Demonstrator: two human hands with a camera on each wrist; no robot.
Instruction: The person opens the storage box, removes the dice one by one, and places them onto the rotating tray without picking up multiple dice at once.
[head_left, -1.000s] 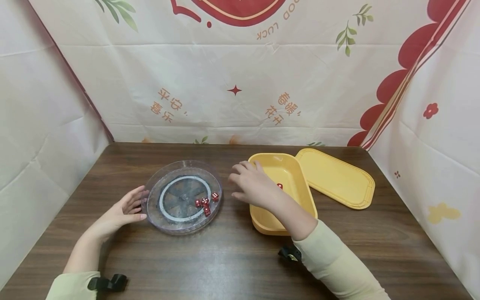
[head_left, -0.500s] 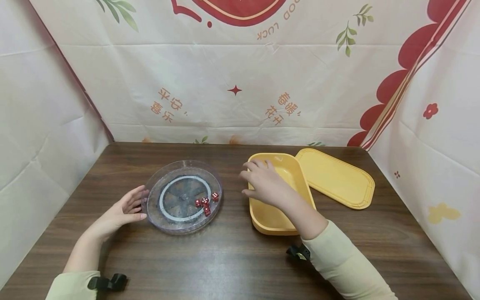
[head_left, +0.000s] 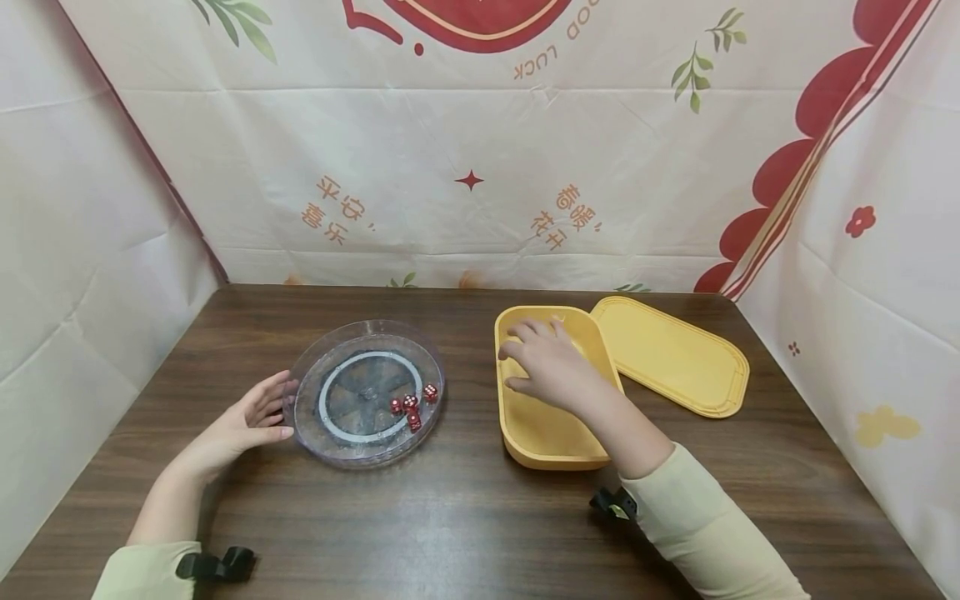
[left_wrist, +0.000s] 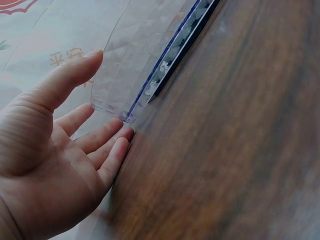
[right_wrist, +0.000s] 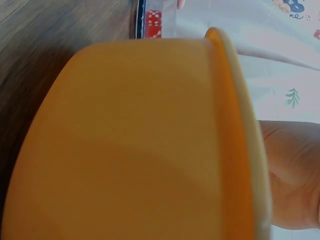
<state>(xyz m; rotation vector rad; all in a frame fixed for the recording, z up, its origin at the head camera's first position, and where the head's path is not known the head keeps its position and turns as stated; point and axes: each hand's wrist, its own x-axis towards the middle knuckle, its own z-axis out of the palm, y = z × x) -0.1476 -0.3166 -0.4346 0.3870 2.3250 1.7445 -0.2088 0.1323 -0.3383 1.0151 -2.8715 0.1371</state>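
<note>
A round clear plastic dish [head_left: 367,392] with a white ring in its base stands left of centre on the table. Several red dice [head_left: 412,403] lie at its right side. My left hand [head_left: 242,427] rests at the dish's left edge, fingers and thumb spread; in the left wrist view its fingertips [left_wrist: 120,125] are at or very near the clear wall. My right hand [head_left: 552,367] hovers over the yellow plastic box [head_left: 551,437], its fingers loosely bent, with nothing visible in them. Part of the box's inside is hidden beneath that hand. In the right wrist view, the box's outer wall [right_wrist: 125,140] hides most fingers.
A flat yellow lid [head_left: 675,358] lies behind and right of the box on the dark wooden table [head_left: 420,533]. Printed white cloth [head_left: 420,150] hangs behind and at both sides.
My right hand has moved rightward, from the box's left rim to over its inside. A red die seen in the box earlier is now out of sight. The left hand stays put.
</note>
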